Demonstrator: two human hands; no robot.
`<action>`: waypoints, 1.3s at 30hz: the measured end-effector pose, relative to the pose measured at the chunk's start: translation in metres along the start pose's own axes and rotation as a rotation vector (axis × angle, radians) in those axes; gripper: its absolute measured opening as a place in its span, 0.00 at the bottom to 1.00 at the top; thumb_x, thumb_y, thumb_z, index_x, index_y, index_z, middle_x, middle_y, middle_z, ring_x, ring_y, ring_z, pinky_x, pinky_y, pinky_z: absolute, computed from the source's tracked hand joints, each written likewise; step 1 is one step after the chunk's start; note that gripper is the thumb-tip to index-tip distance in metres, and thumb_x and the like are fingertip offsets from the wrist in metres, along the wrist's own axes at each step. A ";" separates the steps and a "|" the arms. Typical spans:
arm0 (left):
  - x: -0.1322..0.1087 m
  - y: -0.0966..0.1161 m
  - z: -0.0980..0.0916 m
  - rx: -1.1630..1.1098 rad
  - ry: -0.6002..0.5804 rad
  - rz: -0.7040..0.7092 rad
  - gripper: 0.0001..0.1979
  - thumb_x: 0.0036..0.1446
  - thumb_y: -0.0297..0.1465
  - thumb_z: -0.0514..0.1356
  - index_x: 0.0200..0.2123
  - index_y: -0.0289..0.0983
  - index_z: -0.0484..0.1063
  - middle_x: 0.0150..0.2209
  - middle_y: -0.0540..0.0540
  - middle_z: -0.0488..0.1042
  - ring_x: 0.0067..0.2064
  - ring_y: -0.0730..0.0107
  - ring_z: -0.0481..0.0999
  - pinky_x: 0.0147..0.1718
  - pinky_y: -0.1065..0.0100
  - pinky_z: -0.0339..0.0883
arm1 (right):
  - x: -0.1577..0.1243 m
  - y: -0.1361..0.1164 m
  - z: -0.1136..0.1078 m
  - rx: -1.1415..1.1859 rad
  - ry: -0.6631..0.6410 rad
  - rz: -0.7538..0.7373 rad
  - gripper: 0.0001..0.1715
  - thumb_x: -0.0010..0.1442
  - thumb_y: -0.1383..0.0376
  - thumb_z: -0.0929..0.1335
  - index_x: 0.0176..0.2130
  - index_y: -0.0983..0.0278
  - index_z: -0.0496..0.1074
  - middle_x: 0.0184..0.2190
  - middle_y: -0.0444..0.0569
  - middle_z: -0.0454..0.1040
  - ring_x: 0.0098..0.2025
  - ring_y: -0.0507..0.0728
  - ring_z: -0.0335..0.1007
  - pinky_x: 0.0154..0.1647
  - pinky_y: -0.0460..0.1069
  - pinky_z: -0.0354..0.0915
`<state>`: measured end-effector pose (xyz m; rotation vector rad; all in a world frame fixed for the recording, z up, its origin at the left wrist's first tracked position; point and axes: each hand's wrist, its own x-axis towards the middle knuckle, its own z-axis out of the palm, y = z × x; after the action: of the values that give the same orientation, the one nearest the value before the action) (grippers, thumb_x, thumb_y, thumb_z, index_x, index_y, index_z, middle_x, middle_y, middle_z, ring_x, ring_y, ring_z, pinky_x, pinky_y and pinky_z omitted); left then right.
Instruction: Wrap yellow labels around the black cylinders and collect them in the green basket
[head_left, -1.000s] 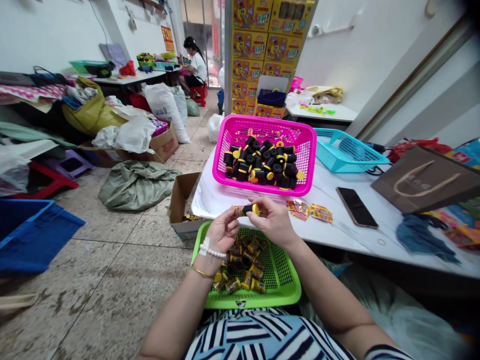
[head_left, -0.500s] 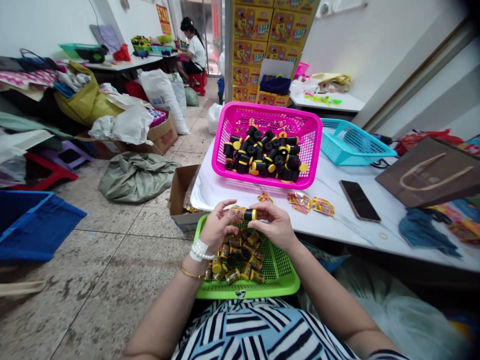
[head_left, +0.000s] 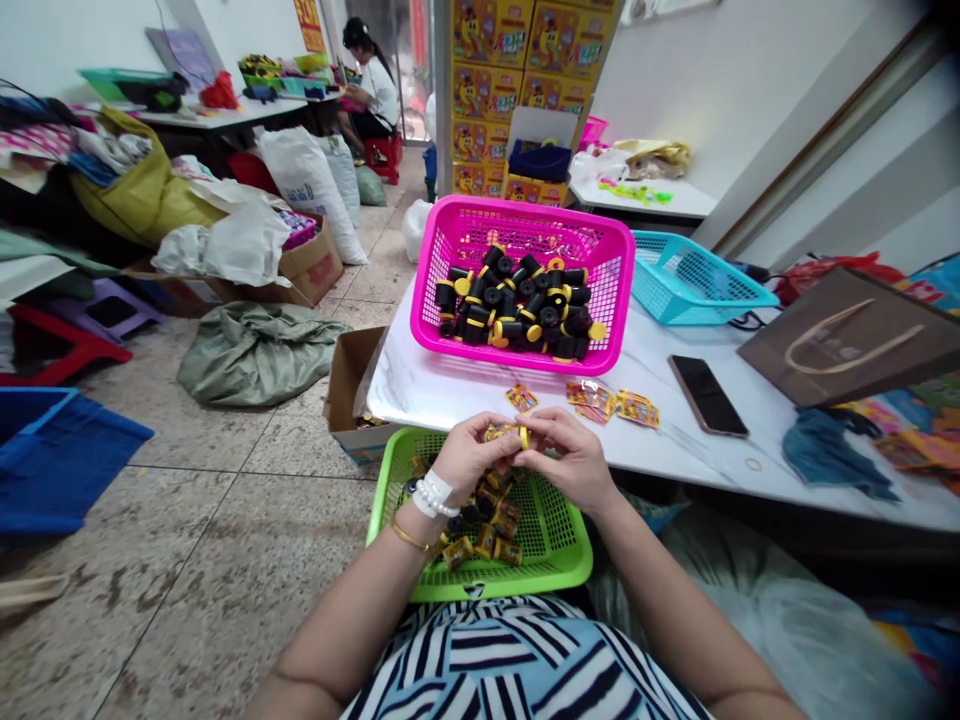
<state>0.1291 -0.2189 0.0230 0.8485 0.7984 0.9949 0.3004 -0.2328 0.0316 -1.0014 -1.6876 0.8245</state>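
Both hands were together, near side of the magenta basket (head_left: 517,363), closed by the fingertips on one small yellow-capped cylinder (head_left: 523,438). The left hand (head_left: 469,455) gripped its printed body; the right hand (head_left: 574,462) pinched at the yellow end. Fingers hid most of the piece, so how far its printed cover reached could not be told. The end-to-end grip appeared chosen to steady so small an item and leave it free to turn.

Nearer the wearer than the magenta basket, and lower, the green basket (head_left: 517,586) sat directly beneath the hands, presumably so that a released piece would land inside; it held printed cylinders (head_left: 505,520). The magenta basket itself held black cylinders (head_left: 530,290) with yellow ends, within reach.

The magenta basket stood on a white marble-patterned tabletop (head_left: 409,388). Flat printed sleeves (head_left: 637,408) lay just off its near right side, seemingly placed for easy picking. Right of it were a smartphone (head_left: 709,396), a cyan basket (head_left: 694,308) and a paper bag (head_left: 832,345).

To its left, on the floor, I noted a slumped grey-green sack (head_left: 255,355). Behind it rose stacked yellow cartons (head_left: 491,90); farther back, to its left, a co-worker (head_left: 379,95) sat on a red stool (head_left: 384,158).
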 end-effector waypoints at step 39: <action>-0.018 0.018 -0.022 0.254 0.037 0.045 0.16 0.46 0.27 0.70 0.41 0.36 0.77 0.26 0.49 0.74 0.24 0.72 0.71 0.25 0.73 0.63 | -0.023 0.010 0.006 0.321 0.095 0.330 0.18 0.47 0.62 0.78 0.39 0.61 0.77 0.37 0.49 0.80 0.37 0.56 0.79 0.41 0.53 0.77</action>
<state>0.0978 -0.2253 0.0321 1.0721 0.9541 0.9634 0.3012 -0.2494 0.0119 -1.0874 -1.2748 1.2008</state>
